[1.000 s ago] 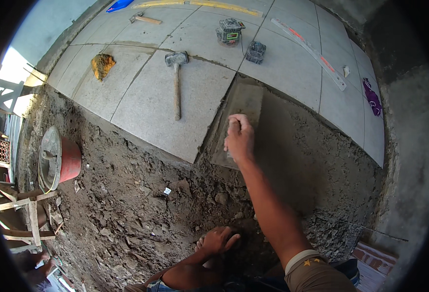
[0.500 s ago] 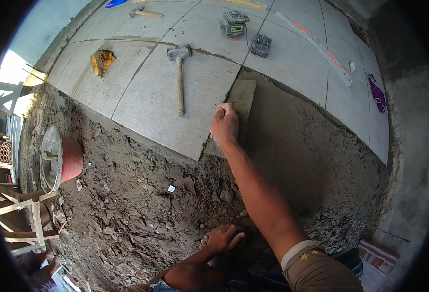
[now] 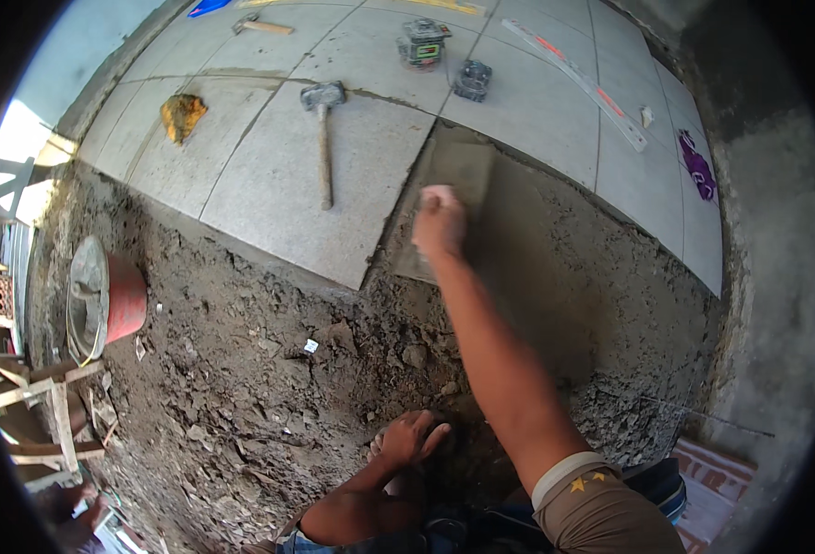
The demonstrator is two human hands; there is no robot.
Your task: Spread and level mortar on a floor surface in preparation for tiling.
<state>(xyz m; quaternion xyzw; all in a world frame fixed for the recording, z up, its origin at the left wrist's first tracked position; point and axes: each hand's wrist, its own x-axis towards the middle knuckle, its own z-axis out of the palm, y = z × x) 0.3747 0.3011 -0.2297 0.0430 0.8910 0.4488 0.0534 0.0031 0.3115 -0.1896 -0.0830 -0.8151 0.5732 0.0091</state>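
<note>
My right hand (image 3: 439,222), blurred, is closed on a flat rectangular grey float (image 3: 470,171), which lies on smoothed wet mortar (image 3: 537,268) beside the edge of a pale floor tile (image 3: 306,194). My left hand (image 3: 408,436) is low in the middle, resting near my lower body over dark rubble, fingers loosely bent and thumb apart, apparently holding nothing; what lies under it is unclear. A mallet (image 3: 323,138) with a wooden handle lies on the tile beyond.
A red bucket (image 3: 123,305) stands left near wooden frames (image 3: 61,415). On the tiles lie a yellow lump (image 3: 183,115), hammer (image 3: 259,26), dusty tool (image 3: 423,46), small dark block (image 3: 473,81), straightedge (image 3: 573,78) and purple cloth (image 3: 695,166). A wall (image 3: 777,277) bounds the right.
My right hand with the float moved left toward the tile edge, then back rightward and slightly forward. My left hand stays put. The view has shifted slightly.
</note>
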